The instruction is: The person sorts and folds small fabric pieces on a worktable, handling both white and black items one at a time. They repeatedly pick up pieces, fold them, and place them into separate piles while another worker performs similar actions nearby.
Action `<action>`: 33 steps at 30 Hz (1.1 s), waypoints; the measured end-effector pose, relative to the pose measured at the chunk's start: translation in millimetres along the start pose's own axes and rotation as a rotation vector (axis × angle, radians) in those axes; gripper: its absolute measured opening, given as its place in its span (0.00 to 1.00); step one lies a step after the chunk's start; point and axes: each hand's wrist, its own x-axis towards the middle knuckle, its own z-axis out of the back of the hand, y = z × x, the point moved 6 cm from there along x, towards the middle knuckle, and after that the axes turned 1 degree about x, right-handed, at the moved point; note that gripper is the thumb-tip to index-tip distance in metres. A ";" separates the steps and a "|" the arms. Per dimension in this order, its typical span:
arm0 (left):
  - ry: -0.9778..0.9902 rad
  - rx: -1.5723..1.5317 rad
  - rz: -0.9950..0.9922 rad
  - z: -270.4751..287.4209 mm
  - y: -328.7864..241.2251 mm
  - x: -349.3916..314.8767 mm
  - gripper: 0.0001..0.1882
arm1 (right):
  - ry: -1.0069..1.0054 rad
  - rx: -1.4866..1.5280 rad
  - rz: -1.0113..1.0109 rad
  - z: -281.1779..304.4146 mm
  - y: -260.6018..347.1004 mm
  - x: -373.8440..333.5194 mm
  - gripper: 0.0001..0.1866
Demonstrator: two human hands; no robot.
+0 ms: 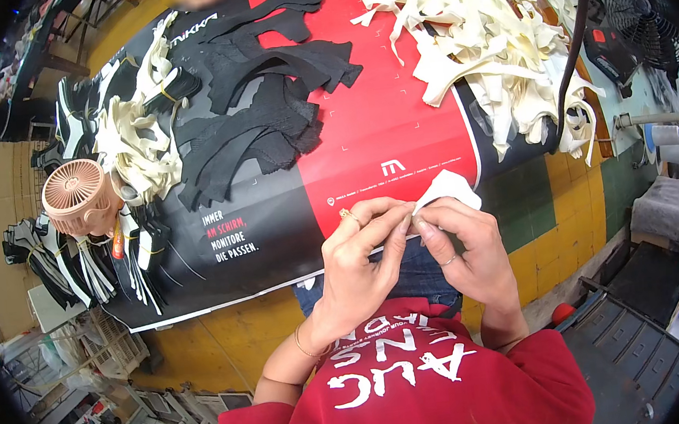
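Both hands, the left hand (357,247) and right hand (461,241), pinch a small white fabric piece (445,187) between fingertips just above the near edge of the red-and-black poster-covered surface (379,118), with black fabric cutouts (263,97) and cream fabric strips (486,34) lying farther back.

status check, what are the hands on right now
Left hand and right hand both pinching a white fabric piece at table edge. Black cutouts and cream strips lie beyond, nothing blocking.

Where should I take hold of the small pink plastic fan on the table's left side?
Grip the small pink plastic fan around its round grille housing, coming from above: it lies face-up, its rim exposed, while black and cream strips crowd its right side.
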 end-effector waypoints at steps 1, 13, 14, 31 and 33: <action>-0.002 -0.002 -0.003 0.2 -0.4 -0.1 0.10 | 0.001 0.007 -0.005 0.0 -0.6 0.0 0.07; -0.033 0.064 -0.065 -1.2 -1.5 -4.6 0.12 | 0.015 0.069 -0.011 0.1 -4.7 1.1 0.07; -0.031 0.056 -0.054 -1.3 -0.6 -4.6 0.12 | 0.015 0.068 -0.004 0.1 -4.3 1.4 0.07; 0.039 -0.090 0.137 5.1 10.2 -4.4 0.05 | -0.004 0.022 0.058 -5.4 -4.8 6.2 0.04; 0.052 -0.282 0.261 2.8 21.6 -9.0 0.05 | -0.011 0.095 0.096 -3.9 -5.3 6.8 0.06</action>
